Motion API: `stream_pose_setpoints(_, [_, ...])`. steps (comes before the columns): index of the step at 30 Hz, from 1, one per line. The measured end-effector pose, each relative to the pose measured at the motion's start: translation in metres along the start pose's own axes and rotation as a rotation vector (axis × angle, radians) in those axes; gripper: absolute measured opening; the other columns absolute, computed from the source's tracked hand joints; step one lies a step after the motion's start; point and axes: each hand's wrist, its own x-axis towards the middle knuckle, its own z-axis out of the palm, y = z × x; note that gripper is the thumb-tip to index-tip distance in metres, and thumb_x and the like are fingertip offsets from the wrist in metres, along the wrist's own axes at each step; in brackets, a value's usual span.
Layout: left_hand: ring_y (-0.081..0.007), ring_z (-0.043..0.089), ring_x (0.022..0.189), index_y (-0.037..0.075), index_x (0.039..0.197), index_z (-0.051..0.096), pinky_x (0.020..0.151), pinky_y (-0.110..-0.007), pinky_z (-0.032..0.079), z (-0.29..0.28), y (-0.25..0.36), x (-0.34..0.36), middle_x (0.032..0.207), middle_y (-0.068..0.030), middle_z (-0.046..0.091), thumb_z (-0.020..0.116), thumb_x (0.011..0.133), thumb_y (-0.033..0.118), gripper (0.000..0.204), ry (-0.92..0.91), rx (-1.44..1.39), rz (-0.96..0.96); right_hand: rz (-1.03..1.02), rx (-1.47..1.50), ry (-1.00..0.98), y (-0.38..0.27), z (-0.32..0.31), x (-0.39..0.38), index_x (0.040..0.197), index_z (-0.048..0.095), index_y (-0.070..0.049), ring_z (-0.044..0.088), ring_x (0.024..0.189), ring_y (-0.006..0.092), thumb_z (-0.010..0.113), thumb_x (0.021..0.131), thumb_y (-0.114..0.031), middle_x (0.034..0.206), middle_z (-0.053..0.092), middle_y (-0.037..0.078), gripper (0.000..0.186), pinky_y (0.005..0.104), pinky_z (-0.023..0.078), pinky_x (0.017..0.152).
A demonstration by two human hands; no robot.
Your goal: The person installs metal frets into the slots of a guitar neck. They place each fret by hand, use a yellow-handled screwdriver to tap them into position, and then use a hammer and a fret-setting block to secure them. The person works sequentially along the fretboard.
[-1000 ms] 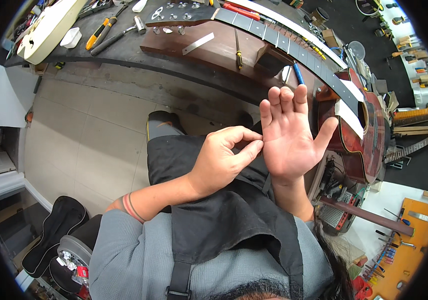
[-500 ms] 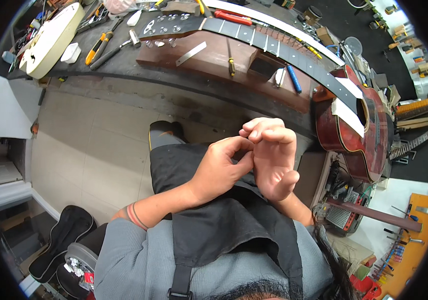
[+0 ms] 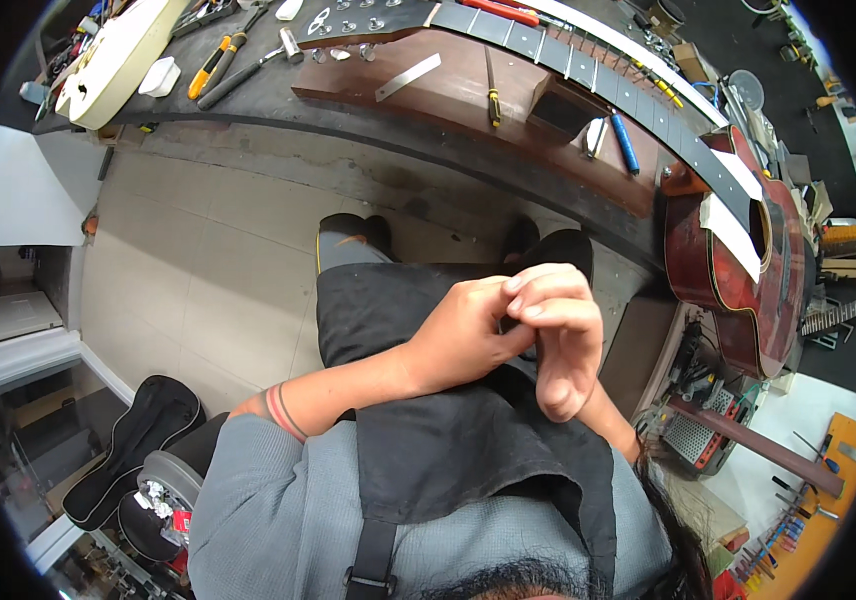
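Observation:
My left hand [image 3: 461, 337] is closed in a pinch above the black apron [image 3: 438, 440] on my lap. Its fingertips meet the fingers of my right hand [image 3: 570, 340], so anything small between them is hidden. The right palm faces up and inward, fingers bent over toward the left hand, thumb standing apart. Beyond them on the bench, a dark red acoustic guitar [image 3: 693, 250] lies with its fretboard [image 3: 603, 85] running to the left. White paper [image 3: 731, 235] covers part of its top beside the soundhole.
Along the dark workbench [image 3: 248, 118] lie a metal ruler [image 3: 408, 78], a screwdriver [image 3: 493, 100], a blue-handled tool [image 3: 624, 142], a hammer [image 3: 253, 70] and orange pliers [image 3: 216, 65]. A cream guitar body [image 3: 118, 65] rests at far left; a black gig bag [image 3: 133, 450] stands lower left.
The view has shifted, so the bench sits higher and farther right. My right fingers have curled farther over toward the left fingertips; the hands stay together above my lap.

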Motion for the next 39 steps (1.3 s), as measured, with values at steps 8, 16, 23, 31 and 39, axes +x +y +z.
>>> stream_pose_setpoints(8, [-0.0398,0.072,0.094,0.001,0.102,0.071,0.085,-0.047,0.058,0.006,-0.025,0.011,0.099,-0.0146,0.073,0.086,0.082,0.006,0.027,-0.027,0.059,0.320,0.036,0.091,-0.013,-0.008,0.003,-0.007,0.131,0.067,-0.001,0.068,0.117,0.0352,0.073,0.104,-0.056,0.122,0.068,0.017,0.061,0.0550,0.054,0.106])
stream_pose_setpoints(16, [-0.0380,0.071,0.093,0.003,0.101,0.070,0.089,-0.046,0.058,0.008,-0.043,0.012,0.096,-0.0123,0.072,0.088,0.081,0.007,0.027,-0.108,0.015,0.260,0.094,0.253,0.060,-0.006,0.004,-0.011,0.132,0.066,-0.003,0.068,0.118,0.0351,0.070,0.106,-0.056,0.124,0.068,0.015,0.060,0.0571,0.052,0.108])
stream_pose_setpoints(23, [-0.0374,0.066,0.088,0.004,0.097,0.067,0.083,-0.047,0.055,0.012,-0.041,0.018,0.091,-0.0111,0.068,0.089,0.075,0.006,0.031,-0.099,-0.007,0.296,0.131,0.314,0.094,-0.009,0.001,-0.012,0.131,0.065,-0.003,0.068,0.118,0.0349,0.067,0.108,-0.059,0.124,0.067,0.016,0.061,0.0574,0.050,0.108])
stream_pose_setpoints(31, [-0.0367,0.062,0.082,0.005,0.092,0.063,0.082,-0.046,0.053,0.015,-0.046,0.028,0.087,-0.0105,0.065,0.082,0.066,0.001,0.032,-0.064,0.033,0.374,0.192,0.433,0.180,-0.009,-0.002,-0.011,0.135,0.060,-0.001,0.066,0.115,0.0308,0.063,0.109,-0.060,0.123,0.064,0.017,0.065,0.0520,0.047,0.111])
stream_pose_setpoints(39, [-0.0328,0.058,0.075,0.005,0.091,0.065,0.074,-0.043,0.050,0.005,-0.030,0.040,0.082,-0.0090,0.059,0.082,0.079,0.003,0.020,0.073,0.132,0.356,0.298,0.621,0.321,-0.010,0.000,-0.013,0.135,0.058,-0.002,0.060,0.117,0.0296,0.056,0.111,-0.067,0.119,0.060,0.016,0.069,0.0456,0.046,0.109])
